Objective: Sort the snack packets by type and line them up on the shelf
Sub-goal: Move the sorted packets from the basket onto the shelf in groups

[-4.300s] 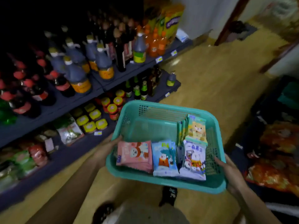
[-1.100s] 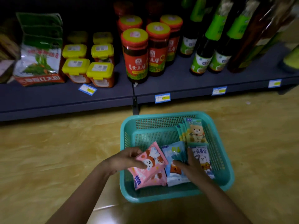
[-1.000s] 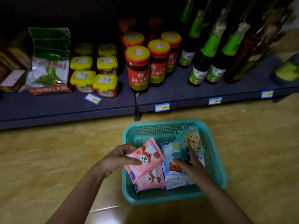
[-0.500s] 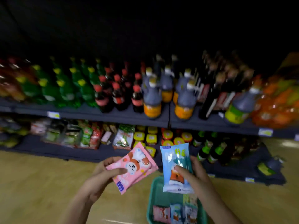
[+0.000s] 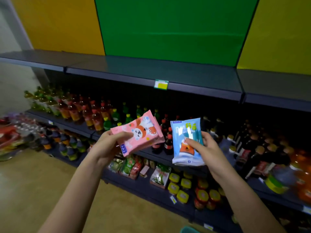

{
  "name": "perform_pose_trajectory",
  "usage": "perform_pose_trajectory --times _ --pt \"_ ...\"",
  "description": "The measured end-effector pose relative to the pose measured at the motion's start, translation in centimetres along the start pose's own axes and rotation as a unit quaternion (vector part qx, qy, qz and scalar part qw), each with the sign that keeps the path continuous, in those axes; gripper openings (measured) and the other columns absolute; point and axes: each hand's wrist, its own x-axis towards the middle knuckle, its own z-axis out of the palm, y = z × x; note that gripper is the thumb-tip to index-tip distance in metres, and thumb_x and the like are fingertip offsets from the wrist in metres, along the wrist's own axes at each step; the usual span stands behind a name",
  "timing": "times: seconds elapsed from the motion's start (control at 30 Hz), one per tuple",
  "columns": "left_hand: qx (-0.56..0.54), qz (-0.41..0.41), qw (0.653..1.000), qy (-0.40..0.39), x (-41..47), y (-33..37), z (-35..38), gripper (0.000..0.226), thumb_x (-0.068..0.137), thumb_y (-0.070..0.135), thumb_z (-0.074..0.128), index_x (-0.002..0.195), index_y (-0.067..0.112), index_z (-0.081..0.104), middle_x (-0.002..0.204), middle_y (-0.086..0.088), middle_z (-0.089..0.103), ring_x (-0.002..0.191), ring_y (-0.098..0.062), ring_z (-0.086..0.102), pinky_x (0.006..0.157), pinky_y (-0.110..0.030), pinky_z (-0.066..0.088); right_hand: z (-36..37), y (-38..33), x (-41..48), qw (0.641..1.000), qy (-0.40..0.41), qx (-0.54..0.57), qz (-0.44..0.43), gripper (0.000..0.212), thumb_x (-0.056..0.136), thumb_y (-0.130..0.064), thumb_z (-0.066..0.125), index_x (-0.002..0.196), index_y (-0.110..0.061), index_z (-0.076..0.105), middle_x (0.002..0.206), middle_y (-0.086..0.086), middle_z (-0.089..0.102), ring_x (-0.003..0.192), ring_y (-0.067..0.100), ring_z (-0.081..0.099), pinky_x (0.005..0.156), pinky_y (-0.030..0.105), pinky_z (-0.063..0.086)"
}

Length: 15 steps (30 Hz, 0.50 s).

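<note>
My left hand (image 5: 106,145) grips a pink snack packet (image 5: 139,133) with a cartoon animal on it, thumb across its front; a second pink packet may lie behind it. My right hand (image 5: 206,147) holds a blue snack packet (image 5: 186,140) upright, thumb on its front. Both packets are raised in front of the bottle shelves, below the bare dark grey top shelf (image 5: 151,69). Only a corner of the teal basket (image 5: 189,230) shows at the bottom edge.
A yellow price tag (image 5: 161,84) hangs on the top shelf's front edge, under green and yellow back panels. Lower shelves carry bottles (image 5: 94,115), bagged goods (image 5: 133,167) and yellow-lidded jars (image 5: 178,185). Wooden floor (image 5: 33,190) lies to the left.
Both hands lifted a pink and a blue packet out of the basket and raised them. The view tilted up from the floor to the upper shelves; the basket dropped almost out of view.
</note>
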Motion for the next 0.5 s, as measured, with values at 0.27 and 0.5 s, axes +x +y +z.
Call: perform_pose_trajectory --times 0.27,0.5 --pt "-0.098 0.022 0.995 0.005 8.4 8.1 -7.5 0.011 0.085 0.0 0.053 0.089 0.004 0.063 0.064 -0.005 0.072 0.05 -0.013 0.068 0.043 -0.02 0.053 10.1 -4.3 8.1 0.997 0.046 0.037 -0.039 0.033 0.084 -0.017 0.066 0.113 -0.017 0.052 0.101 -0.002 0.067 0.08 0.008 0.066 0.065 0.018 0.051" --pt "-0.112 0.034 0.993 -0.013 18.1 16.5 -11.9 0.004 0.082 -0.001 0.061 0.081 0.002 0.064 0.064 -0.007 0.072 0.053 -0.016 0.069 0.054 -0.026 0.059 19.3 -9.8 17.7 0.994 0.063 0.05 -0.069 0.039 0.082 -0.019 0.068 0.117 -0.011 0.053 0.1 0.004 0.068 0.083 0.014 0.066 0.083 0.029 0.051"
